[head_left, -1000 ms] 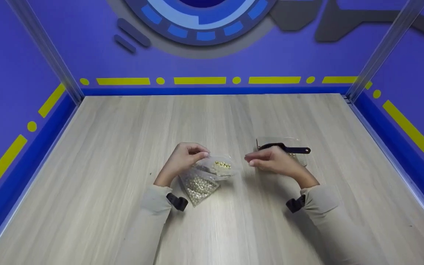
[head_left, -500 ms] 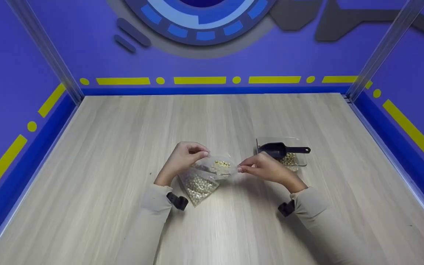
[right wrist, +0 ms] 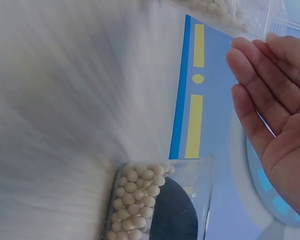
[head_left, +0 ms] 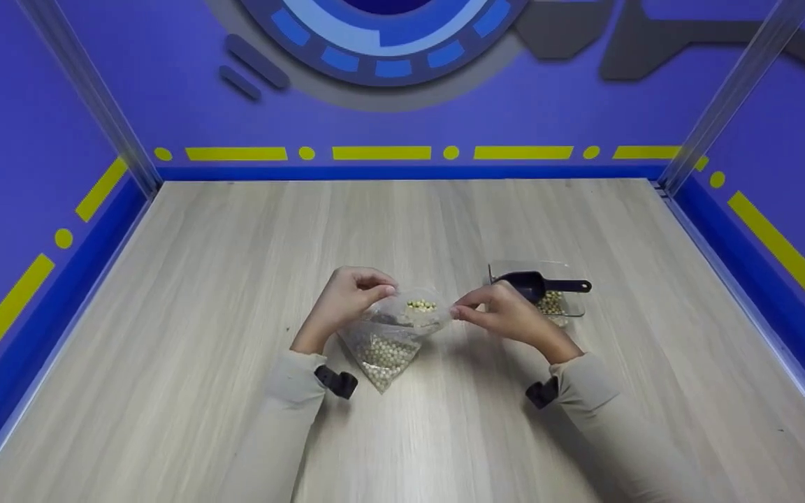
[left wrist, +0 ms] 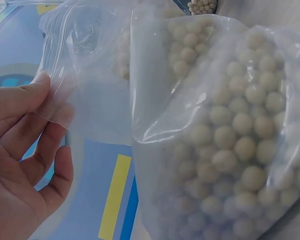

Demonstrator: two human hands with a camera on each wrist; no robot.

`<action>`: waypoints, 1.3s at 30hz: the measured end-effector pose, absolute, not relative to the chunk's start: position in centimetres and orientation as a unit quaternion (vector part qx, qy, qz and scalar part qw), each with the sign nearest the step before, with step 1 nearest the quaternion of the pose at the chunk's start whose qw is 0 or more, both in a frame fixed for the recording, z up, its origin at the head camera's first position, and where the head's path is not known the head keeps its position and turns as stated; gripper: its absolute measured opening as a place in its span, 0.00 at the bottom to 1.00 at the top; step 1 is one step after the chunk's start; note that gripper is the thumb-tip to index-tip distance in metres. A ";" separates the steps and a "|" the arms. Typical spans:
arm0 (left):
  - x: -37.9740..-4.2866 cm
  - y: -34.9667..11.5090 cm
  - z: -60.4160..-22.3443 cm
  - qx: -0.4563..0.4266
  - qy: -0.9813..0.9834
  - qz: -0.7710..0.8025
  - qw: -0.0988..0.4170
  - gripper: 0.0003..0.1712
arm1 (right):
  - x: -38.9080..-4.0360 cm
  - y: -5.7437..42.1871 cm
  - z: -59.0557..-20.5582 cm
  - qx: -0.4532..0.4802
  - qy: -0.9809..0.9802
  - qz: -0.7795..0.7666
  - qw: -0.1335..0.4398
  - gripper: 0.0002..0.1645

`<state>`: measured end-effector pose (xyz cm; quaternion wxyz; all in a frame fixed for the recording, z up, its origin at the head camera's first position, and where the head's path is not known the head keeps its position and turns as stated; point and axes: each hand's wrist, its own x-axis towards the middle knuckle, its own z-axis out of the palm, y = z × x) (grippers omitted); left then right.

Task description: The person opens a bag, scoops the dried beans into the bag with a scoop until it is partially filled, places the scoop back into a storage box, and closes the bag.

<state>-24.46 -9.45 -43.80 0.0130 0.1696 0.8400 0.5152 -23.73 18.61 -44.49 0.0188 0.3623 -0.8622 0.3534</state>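
Between the two hands hangs a clear zip bag (head_left: 383, 353) partly filled with small round cream-coloured balls, its lower corner pointing toward the person. My left hand (head_left: 348, 300) pinches the bag's top edge at the left, thumb against the fingers; the left wrist view shows the zip strip (left wrist: 57, 55) at that grip. At the right corner of the same edge, my right hand (head_left: 507, 316) pinches the plastic between thumb and fingertips. A clear box (head_left: 574, 304) of similar balls stands just beyond the right hand, with a black scoop (head_left: 535, 285) resting in it.
The wood-patterned table (head_left: 249, 237) extends around the bag and box. Blue printed walls (head_left: 402, 126) with yellow dashes enclose its back and sides. In the right wrist view, balls (right wrist: 137, 195) fill one side of the clear box beside the dark scoop (right wrist: 172, 215).
My right hand has come left from beside the box and taken hold of the bag's right corner. The bag's upper part has risen slightly and its bottom has swung a little right.
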 end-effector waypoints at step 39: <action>-22.7 -7.9 -41.5 0.196 0.769 0.609 -0.014 0.09 | -24.1 21.5 -40.1 0.291 -0.854 0.423 0.084 0.07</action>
